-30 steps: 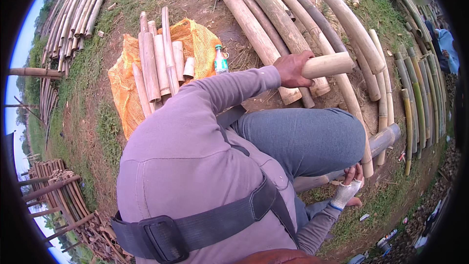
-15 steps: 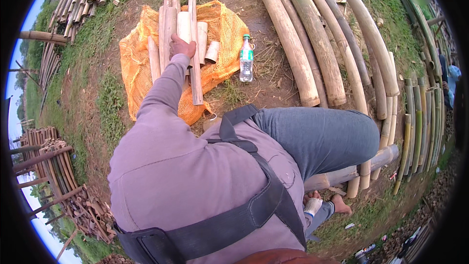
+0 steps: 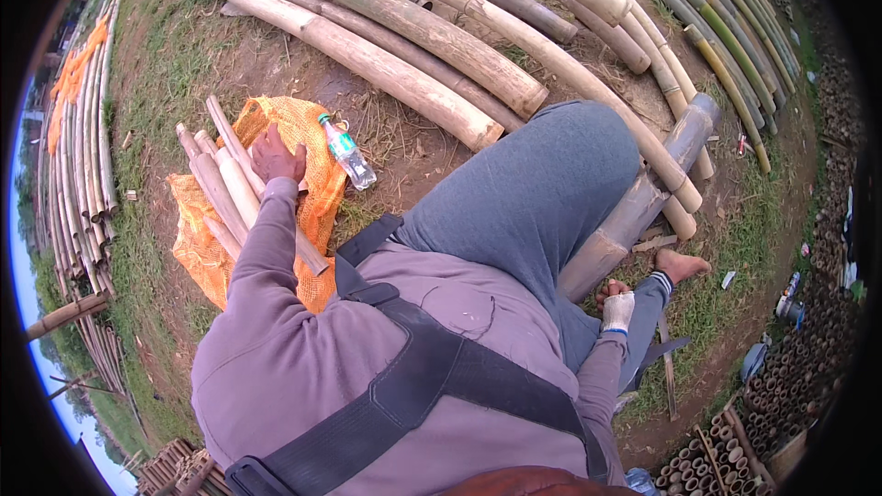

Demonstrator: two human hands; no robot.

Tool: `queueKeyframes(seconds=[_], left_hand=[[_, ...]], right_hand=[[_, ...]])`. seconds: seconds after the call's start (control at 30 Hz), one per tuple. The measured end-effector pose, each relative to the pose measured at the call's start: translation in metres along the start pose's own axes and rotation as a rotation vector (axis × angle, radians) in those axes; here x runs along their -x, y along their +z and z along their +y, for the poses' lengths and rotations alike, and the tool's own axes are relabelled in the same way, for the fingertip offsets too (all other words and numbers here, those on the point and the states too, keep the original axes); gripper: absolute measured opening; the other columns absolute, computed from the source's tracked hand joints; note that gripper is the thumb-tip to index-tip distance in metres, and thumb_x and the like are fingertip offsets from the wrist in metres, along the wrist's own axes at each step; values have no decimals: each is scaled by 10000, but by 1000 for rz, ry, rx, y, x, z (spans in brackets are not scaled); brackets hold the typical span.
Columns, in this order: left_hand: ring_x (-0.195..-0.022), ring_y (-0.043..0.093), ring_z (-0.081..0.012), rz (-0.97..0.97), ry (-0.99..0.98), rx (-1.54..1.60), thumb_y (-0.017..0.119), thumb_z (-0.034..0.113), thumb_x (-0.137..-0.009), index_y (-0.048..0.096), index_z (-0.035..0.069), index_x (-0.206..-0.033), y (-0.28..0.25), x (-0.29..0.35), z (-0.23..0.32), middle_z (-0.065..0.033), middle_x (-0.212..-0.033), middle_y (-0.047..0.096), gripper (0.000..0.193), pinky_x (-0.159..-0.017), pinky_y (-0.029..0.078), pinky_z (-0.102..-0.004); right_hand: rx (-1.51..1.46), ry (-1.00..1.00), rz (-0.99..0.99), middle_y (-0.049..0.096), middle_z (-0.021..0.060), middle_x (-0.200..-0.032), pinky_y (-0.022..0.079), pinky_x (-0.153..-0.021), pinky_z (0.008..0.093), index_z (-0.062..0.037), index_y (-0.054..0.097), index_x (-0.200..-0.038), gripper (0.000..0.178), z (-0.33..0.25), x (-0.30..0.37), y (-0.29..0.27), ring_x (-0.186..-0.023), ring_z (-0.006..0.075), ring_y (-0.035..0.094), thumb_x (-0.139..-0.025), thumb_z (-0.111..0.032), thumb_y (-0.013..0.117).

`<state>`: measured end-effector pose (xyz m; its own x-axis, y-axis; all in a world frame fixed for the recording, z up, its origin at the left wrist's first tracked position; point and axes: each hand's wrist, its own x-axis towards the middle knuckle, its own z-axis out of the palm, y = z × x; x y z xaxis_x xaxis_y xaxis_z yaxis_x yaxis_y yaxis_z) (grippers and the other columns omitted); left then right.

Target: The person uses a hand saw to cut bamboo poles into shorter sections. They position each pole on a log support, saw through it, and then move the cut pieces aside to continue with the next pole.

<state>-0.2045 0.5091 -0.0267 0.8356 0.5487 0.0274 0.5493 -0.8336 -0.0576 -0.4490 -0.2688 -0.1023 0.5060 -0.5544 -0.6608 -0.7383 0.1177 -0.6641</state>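
My left hand (image 3: 278, 158) reaches out over an orange mesh sack (image 3: 320, 220), its fingers stretched out and apart. It lies just right of the short bamboo pieces (image 3: 237, 186) on the sack; whatever is under the palm is hidden. Beside the sack lies a plastic bottle (image 3: 347, 152) with a green cap and clear contents. Down by my bare foot, my right hand (image 3: 617, 305), with a white wrap around it, has curled fingers; what they hold, if anything, is hidden. Close to that hand rests a thick grey bamboo pole (image 3: 602, 253).
Long bamboo poles (image 3: 404, 32) lie across the ground ahead, with greener poles (image 3: 726, 46) at the far right. A dark flat blade-like piece (image 3: 663, 349) shows below my right hand. Many cut bamboo tubes (image 3: 790, 404) are stacked at lower right, and more poles (image 3: 83, 147) lie at left.
The view has turned to the right, so the sack and poles sit further left. My left hand has shifted from among the bamboo pieces to their right side, and its fingers have spread.
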Motion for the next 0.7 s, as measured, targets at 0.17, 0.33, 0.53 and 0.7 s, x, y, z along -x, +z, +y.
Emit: queueKeyframes(seconds=[0.17, 0.33, 0.53, 0.7], left_hand=[[-1395, 511, -367, 62, 750, 307, 817, 350, -871, 532, 179, -1510, -6, -8, 218, -138, -1444, 583, 720, -1184, 379, -530], [-1444, 475, -362, 90, 1281, 413, 817, 383, -860, 540, 223, -1513, -3, 20, 428, -104, -1478, 579, 727, -1221, 329, -537], [-1437, 517, -368, -61, 1517, 93, 879, 398, -791, 509, 244, -1496, -27, 67, 578, -97, -1478, 597, 812, -1210, 369, -559], [-1210, 659, -351, 44, 1616, 100, 882, 385, -744, 586, 226, -1378, -31, 46, 592, -95, -1233, 674, 718, -1079, 464, -558]], right_hand=[[110, -87, 95, 697, 58, -881, 552, -590, 315, 7, 700, -1189, 338, 7, 11, 8, -652, 164, 662, -1031, -290, 734], [27, -84, 157, 751, 120, -959, 613, -702, 356, 23, 696, -1198, 346, 20, 13, 11, -820, 199, 724, -1006, -256, 768], [294, -83, 275, 801, 187, -989, 590, -828, 432, 8, 739, -1150, 362, 4, 30, 17, -895, 311, 777, -970, -304, 767], [337, -92, 297, 797, 171, -1007, 591, -813, 422, 17, 726, -1211, 395, -18, 44, 21, -904, 291, 764, -970, -295, 764]])
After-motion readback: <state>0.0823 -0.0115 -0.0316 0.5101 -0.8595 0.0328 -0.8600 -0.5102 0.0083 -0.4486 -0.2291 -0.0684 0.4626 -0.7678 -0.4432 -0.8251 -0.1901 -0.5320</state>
